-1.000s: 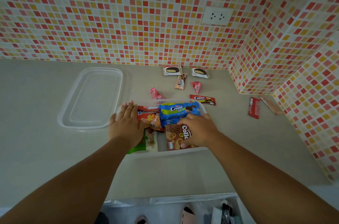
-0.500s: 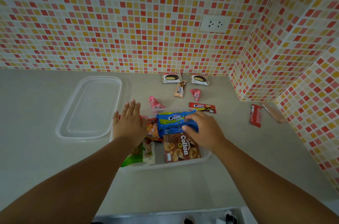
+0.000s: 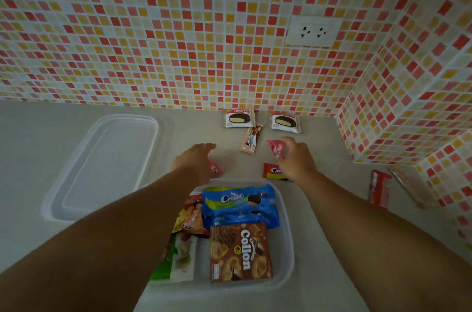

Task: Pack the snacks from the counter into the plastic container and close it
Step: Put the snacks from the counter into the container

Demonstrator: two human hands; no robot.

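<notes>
The clear plastic container (image 3: 288,247) stands open at the bottom centre. In it lie a blue Cream-O pack (image 3: 240,203), a brown Collon box (image 3: 240,251), an orange bag (image 3: 192,214) and a green bag (image 3: 176,258). My left hand (image 3: 194,160) reaches past the container with fingers stretched out, over a small pink candy (image 3: 216,168). My right hand (image 3: 295,158) is curled on a second pink candy (image 3: 274,148) that rests on the counter. Below that hand a red Cream-O bar (image 3: 270,171) lies partly hidden.
The container's clear lid (image 3: 102,166) lies at the left. Two choco pies (image 3: 239,118) (image 3: 285,122) and an orange wafer bar (image 3: 251,139) sit by the tiled back wall. A red bar (image 3: 379,191) and a tan wrapper (image 3: 408,189) lie against the right wall.
Both hands left the packs in the container and reached forward to the small pink candies behind it. The view tilted down and closer.
</notes>
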